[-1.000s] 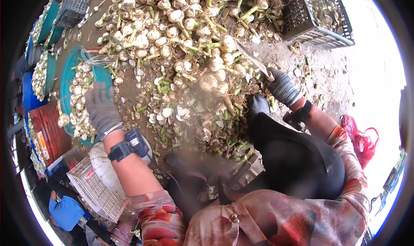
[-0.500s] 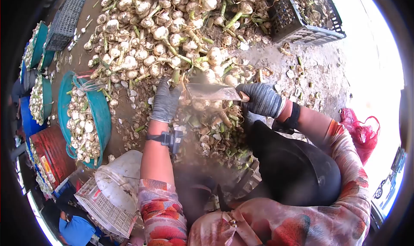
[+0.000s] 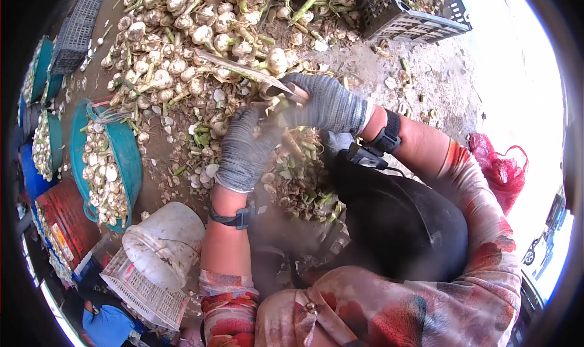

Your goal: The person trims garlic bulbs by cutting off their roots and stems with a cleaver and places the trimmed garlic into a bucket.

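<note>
My right hand (image 3: 331, 102), in a grey knit glove, grips a knife (image 3: 244, 72) by its handle. Its broad blade points up and left over the heap of garlic bulbs (image 3: 182, 73). Close beside it, my left hand (image 3: 244, 149), gloved the same way, has its fingers curled in. A blurred, greenish bit shows between the two hands, and what the left fingers hold is hidden. Below the hands lie cut garlic stalks and peelings (image 3: 298, 192).
A black crate (image 3: 413, 25) of scraps stands at the upper right. On the left are a teal tub (image 3: 135, 176) of trimmed garlic, a red tub (image 3: 64, 216) and a white bucket (image 3: 164, 243). A red mesh bag (image 3: 502, 170) lies right. Someone in blue (image 3: 108, 329) is at lower left.
My right hand has moved left and up toward my left hand, and the knife has swung from level to pointing up-left. My left hand has dropped slightly; the whole view has shifted a little.
</note>
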Available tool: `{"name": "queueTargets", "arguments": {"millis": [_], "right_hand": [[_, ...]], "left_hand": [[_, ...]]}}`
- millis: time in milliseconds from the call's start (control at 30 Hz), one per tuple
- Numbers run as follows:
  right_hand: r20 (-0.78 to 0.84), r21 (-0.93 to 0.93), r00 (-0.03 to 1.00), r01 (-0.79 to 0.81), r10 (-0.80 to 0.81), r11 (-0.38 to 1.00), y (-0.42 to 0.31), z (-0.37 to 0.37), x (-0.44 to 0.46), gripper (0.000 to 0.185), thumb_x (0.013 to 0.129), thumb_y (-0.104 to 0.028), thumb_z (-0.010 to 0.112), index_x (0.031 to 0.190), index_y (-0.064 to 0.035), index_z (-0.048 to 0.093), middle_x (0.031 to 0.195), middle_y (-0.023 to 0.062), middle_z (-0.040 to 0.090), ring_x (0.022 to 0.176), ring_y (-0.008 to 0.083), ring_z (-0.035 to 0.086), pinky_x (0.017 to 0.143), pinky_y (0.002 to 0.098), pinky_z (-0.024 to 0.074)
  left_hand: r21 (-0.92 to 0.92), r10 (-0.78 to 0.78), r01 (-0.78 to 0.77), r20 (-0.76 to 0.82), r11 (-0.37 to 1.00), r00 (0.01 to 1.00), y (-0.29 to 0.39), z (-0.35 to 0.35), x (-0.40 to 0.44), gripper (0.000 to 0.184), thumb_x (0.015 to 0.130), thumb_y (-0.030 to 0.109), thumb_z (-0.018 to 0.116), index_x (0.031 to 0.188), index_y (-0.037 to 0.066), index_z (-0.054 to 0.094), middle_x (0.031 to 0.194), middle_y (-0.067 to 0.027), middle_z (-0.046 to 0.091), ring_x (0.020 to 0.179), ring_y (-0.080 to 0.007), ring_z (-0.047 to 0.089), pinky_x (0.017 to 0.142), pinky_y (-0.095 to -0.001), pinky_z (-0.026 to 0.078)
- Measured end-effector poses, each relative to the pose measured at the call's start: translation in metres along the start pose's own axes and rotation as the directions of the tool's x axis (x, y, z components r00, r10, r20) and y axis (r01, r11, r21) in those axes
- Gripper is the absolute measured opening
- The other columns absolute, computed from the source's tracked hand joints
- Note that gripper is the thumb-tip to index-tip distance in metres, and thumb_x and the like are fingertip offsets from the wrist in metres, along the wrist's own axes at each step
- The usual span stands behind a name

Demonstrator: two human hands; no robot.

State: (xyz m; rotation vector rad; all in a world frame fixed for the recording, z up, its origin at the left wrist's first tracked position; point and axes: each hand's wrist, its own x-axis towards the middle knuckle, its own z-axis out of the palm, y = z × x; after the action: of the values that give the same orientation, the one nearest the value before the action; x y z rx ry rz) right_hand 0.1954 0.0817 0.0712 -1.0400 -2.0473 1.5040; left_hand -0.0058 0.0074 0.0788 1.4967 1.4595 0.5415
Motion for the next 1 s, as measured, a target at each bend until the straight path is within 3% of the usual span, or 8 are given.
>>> {"name": "queueTargets", "arguments": {"millis": [100, 233, 300, 333, 500, 633, 700, 1000], "right_hand": [[0.012, 0.135, 0.967, -0.254, 0.255, 0.958, -0.015, -0.008, 0.005, 0.033, 0.084, -0.034, 0.073, 0.098, -0.0065, 0.06, 0.081, 0.0085, 0.06, 0.073, 0.0155, 0.053, 0.066, 0.0332, 0.0466], [0.083, -0.191, 0.996, 0.003, 0.013, 0.982, 0.044, -0.004, -0.003, 0.037, 0.095, -0.039, 0.05, 0.117, -0.0104, 0.059, 0.078, 0.0093, 0.062, 0.069, 0.0184, 0.062, 0.065, 0.0336, 0.05], [0.071, -0.037, 0.995, 0.079, -0.077, 0.996, 0.043, 0.01, -0.01, 0.046, 0.098, -0.048, 0.045, 0.108, -0.0069, 0.061, 0.071, 0.0073, 0.059, 0.065, 0.0168, 0.06, 0.062, 0.0329, 0.0491], [0.241, 0.19, 0.897, -0.418, 0.371, 0.888, 0.032, 0.01, -0.007, 0.05, 0.097, -0.052, 0.045, 0.102, -0.0049, 0.06, 0.066, 0.0056, 0.057, 0.065, 0.0157, 0.059, 0.062, 0.0335, 0.0488], [0.154, 0.076, 0.869, -0.485, 0.47, 0.871, 0.031, 0.009, -0.008, 0.051, 0.09, -0.055, 0.055, 0.096, -0.0043, 0.058, 0.067, 0.0142, 0.059, 0.066, 0.0283, 0.062, 0.064, 0.0416, 0.0486], [0.024, -0.439, 0.999, -0.019, 0.033, 0.898, 0.0, -0.012, -0.032, 0.026, 0.085, -0.033, 0.061, 0.096, -0.0096, 0.061, 0.081, 0.0167, 0.064, 0.078, 0.0375, 0.064, 0.066, 0.0447, 0.05], [0.098, -0.45, 0.989, 0.146, -0.114, 0.881, -0.013, -0.014, -0.039, 0.021, 0.082, -0.027, 0.061, 0.095, -0.0107, 0.062, 0.081, 0.0138, 0.065, 0.077, 0.0357, 0.065, 0.065, 0.0446, 0.0506], [0.214, -0.539, 0.977, 0.126, -0.01, 0.833, -0.008, -0.008, -0.035, 0.021, 0.075, -0.017, 0.06, 0.096, -0.011, 0.06, 0.078, 0.0142, 0.064, 0.074, 0.0368, 0.065, 0.062, 0.046, 0.0502]], "left_hand": [[-0.546, -0.086, -0.005, -0.141, 0.838, 0.986, 0.024, 0.006, -0.015, 0.08, 0.08, 0.028, 0.074, 0.141, 0.001, 0.032, 0.131, -0.0097, 0.048, 0.119, -0.0197, 0.048, 0.104, -0.0354, 0.038], [-0.753, 0.033, -0.151, -0.17, 0.641, 0.985, 0.001, 0.023, -0.014, 0.089, 0.08, 0.048, 0.072, 0.142, 0.001, 0.03, 0.135, -0.0099, 0.045, 0.122, -0.022, 0.046, 0.106, -0.0363, 0.036], [-0.692, 0.056, -0.131, -0.129, 0.709, 0.99, -0.001, 0.026, -0.008, 0.085, 0.082, 0.051, 0.069, 0.14, 0.001, 0.033, 0.133, -0.0098, 0.048, 0.119, -0.0227, 0.048, 0.102, -0.0363, 0.039], [-0.691, -0.075, -0.064, -0.169, 0.72, 0.983, 0.001, 0.03, -0.007, 0.081, 0.077, 0.046, 0.075, 0.135, 0.002, 0.039, 0.125, -0.0083, 0.054, 0.112, -0.0188, 0.053, 0.095, -0.0337, 0.045], [-0.651, -0.044, -0.146, -0.266, 0.745, 0.963, -0.012, 0.036, 0.003, 0.068, 0.075, 0.033, 0.078, 0.129, 0.005, 0.048, 0.109, -0.0065, 0.061, 0.092, -0.0153, 0.062, 0.079, -0.0284, 0.053], [-0.578, -0.016, -0.172, -0.306, 0.798, 0.952, -0.025, 0.032, -0.004, 0.058, 0.079, 0.028, 0.075, 0.127, 0.006, 0.051, 0.112, -0.0076, 0.062, 0.096, -0.0163, 0.062, 0.083, -0.0302, 0.052], [-0.079, 0.172, -0.197, -0.245, 0.977, 0.954, -0.075, 0.035, -0.015, 0.055, 0.084, 0.03, 0.07, 0.129, 0.007, 0.049, 0.118, -0.0079, 0.06, 0.101, -0.0185, 0.06, 0.088, -0.0331, 0.049], [-0.107, 0.157, -0.174, -0.151, 0.979, 0.976, -0.092, 0.041, -0.031, 0.049, 0.081, 0.017, 0.072, 0.124, 0.003, 0.052, 0.112, -0.0101, 0.063, 0.1, -0.0195, 0.061, 0.087, -0.0342, 0.05]]}}
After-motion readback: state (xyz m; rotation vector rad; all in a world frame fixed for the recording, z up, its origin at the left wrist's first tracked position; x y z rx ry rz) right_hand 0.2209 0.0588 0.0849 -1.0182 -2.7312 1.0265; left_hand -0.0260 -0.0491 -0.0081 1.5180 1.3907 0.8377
